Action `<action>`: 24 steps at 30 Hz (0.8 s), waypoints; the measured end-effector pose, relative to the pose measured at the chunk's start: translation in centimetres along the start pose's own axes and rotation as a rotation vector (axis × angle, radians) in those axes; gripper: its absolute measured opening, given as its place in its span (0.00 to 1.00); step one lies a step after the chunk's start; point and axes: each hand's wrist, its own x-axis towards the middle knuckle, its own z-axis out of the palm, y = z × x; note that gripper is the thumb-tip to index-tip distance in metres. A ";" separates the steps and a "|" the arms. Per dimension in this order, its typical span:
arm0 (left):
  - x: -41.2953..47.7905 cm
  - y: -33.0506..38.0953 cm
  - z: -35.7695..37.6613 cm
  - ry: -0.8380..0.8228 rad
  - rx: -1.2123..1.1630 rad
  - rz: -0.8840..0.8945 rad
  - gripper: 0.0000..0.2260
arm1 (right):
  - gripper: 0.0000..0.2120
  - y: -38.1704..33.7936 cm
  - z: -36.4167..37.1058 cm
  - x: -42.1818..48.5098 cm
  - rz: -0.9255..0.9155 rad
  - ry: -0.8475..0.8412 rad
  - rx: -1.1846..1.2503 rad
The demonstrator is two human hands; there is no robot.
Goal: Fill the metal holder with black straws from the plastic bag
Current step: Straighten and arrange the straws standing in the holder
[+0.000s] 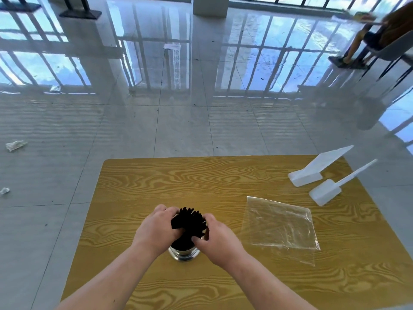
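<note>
left hand (156, 227) and right hand (218, 237) gripping black straws (190, 220), metal holder (184, 253)

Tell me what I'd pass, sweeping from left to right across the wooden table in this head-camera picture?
In order: left hand → black straws → right hand → clear plastic bag → white plastic pieces, farthest right.

Bright daylight glares off the floor (178, 63); edges warp.
</note>
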 end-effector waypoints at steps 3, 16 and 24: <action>0.0 -0.1 -0.2 0.038 0.004 0.032 0.17 | 0.18 -0.5 -0.4 0.3 -0.017 0.025 -0.005; 0.4 -1.0 -0.9 0.091 -0.143 0.080 0.04 | 0.09 -2.5 -1.2 3.0 -0.070 0.025 0.178; 0.5 -1.7 -0.9 0.116 -0.150 0.076 0.05 | 0.11 -2.2 -0.9 3.4 -0.041 0.031 0.178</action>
